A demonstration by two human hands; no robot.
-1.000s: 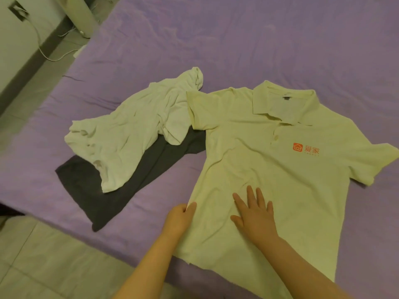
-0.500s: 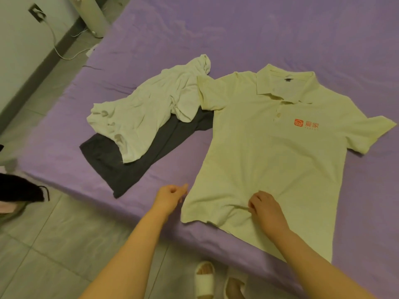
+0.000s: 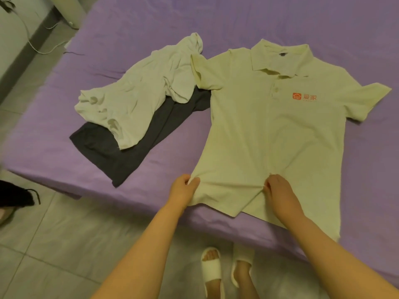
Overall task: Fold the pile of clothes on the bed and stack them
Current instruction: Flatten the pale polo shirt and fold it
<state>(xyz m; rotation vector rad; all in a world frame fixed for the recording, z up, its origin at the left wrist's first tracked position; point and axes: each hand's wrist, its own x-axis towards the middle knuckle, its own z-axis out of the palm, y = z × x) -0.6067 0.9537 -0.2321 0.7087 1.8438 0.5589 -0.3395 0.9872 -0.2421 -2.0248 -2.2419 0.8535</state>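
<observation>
at the far left edge, a black item [image 3: 15,196] is lying on the tiled floor [image 3: 54,244], and a white cable [image 3: 36,45] is trailing along the wall. on the purple bed [image 3: 129,29], a crumpled white shirt [image 3: 140,98] is lying on top of a dark grey garment [image 3: 133,152], which is spreading out beneath it toward the bed's near edge. just to their right, a pale yellow polo [image 3: 269,130] is lying flat, front up, collar away from the person, its left sleeve overlapping the white shirt and an orange logo [image 3: 304,96] showing on the chest. the left hand [image 3: 183,188] is pinching the polo's near left edge between thumb and fingers. the right hand [image 3: 280,188] is gripping a bunch of fabric near the hem's middle, creases fanning out from it. below the bed edge, two feet in white slippers [image 3: 212,270] are standing on the floor.
</observation>
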